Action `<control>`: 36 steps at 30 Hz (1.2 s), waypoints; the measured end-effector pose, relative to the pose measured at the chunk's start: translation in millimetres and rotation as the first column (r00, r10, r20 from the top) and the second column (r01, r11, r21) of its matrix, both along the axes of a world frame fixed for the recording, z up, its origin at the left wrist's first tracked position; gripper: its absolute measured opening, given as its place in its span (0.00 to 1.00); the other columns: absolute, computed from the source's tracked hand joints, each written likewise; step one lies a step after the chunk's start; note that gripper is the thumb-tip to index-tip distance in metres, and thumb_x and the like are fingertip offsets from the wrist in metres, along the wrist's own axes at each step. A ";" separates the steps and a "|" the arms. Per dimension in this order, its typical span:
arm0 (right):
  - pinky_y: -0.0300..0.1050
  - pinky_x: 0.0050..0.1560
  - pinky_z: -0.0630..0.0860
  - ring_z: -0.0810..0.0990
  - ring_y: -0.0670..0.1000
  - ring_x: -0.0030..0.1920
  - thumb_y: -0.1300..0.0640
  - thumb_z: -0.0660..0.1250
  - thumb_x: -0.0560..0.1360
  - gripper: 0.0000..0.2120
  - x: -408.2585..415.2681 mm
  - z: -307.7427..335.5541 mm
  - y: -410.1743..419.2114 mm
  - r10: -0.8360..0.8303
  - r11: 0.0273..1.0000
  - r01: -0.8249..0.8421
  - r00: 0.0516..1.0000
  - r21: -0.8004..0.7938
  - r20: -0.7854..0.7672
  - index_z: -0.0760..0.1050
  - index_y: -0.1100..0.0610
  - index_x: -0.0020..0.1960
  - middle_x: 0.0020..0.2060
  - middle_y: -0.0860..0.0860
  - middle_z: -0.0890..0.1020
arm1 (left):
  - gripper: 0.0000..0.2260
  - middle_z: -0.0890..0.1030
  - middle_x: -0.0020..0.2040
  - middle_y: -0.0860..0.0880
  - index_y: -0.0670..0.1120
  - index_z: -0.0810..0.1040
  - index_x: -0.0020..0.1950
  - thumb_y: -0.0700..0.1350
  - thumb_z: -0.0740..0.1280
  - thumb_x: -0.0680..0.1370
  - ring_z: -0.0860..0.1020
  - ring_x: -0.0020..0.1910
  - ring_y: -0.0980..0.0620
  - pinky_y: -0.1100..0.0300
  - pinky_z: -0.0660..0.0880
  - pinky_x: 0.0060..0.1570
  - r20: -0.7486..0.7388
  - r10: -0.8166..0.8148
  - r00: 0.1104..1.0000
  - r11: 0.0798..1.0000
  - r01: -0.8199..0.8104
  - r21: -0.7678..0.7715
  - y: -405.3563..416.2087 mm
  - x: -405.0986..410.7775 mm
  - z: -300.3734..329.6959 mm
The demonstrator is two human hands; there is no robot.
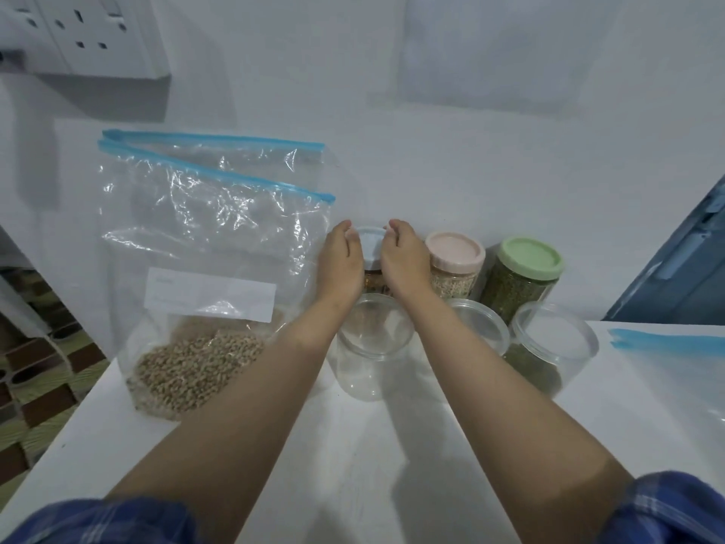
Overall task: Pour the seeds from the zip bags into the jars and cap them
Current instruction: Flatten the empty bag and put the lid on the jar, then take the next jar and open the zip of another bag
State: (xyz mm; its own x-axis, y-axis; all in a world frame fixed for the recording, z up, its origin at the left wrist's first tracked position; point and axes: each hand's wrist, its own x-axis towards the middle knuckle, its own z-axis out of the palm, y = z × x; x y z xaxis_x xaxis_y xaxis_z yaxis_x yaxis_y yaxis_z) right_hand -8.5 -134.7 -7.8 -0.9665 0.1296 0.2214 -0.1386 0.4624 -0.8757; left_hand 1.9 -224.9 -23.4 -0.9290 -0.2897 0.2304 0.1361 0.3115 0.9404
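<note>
Head view: both hands' grip, left hand (340,257) and right hand (404,256), clasping white-lidded jar (370,245).

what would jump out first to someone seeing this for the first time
Both hands, the left hand and right hand, curl round the pale blue lid of a jar at the back of the white table. To the left stands a big zip bag with tan seeds pooled at its bottom. Right of the hands are a pink-lidded jar and a green-lidded jar, both filled.

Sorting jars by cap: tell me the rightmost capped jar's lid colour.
Pale green lid, clearest in the head view.
</note>
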 end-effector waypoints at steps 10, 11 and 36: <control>0.45 0.47 0.74 0.80 0.48 0.46 0.58 0.58 0.80 0.13 82.1 17.0 72.7 -0.168 0.980 0.197 0.908 0.038 -0.383 0.81 0.58 0.50 0.43 0.49 0.84 | 0.17 0.73 0.68 0.50 0.41 0.70 0.72 0.36 0.58 0.82 0.67 0.65 0.62 0.79 0.59 0.63 -0.300 -0.141 0.943 0.989 0.122 -0.081 64.6 72.9 14.0; 0.47 0.44 0.74 0.80 0.50 0.43 0.58 0.58 0.80 0.12 88.0 11.6 83.5 -0.187 0.971 0.228 0.910 0.070 -0.369 0.80 0.58 0.47 0.41 0.49 0.83 | 0.17 0.72 0.66 0.51 0.40 0.70 0.71 0.35 0.58 0.82 0.67 0.64 0.63 0.78 0.60 0.62 -0.310 -0.175 0.935 0.983 0.148 -0.107 73.4 80.0 11.1; 0.42 0.66 0.61 0.69 0.50 0.66 0.52 0.56 0.77 0.23 224.2 -69.6 155.4 0.012 0.909 0.062 0.985 0.412 -0.174 0.74 0.56 0.69 0.65 0.51 0.76 | 0.22 0.75 0.64 0.52 0.44 0.73 0.70 0.51 0.53 0.80 0.71 0.67 0.55 0.57 0.61 0.74 -0.133 -0.156 0.979 0.944 0.108 -0.310 113.8 225.8 -71.6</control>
State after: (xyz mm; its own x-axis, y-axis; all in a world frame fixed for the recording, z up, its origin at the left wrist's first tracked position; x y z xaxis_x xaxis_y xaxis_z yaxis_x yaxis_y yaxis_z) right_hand 215.6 20.7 -77.4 -0.9076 0.0137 0.4195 -0.2509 0.7836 -0.5684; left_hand 227.7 -111.1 -94.9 -0.9007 -0.0619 0.4300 0.3304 0.5452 0.7705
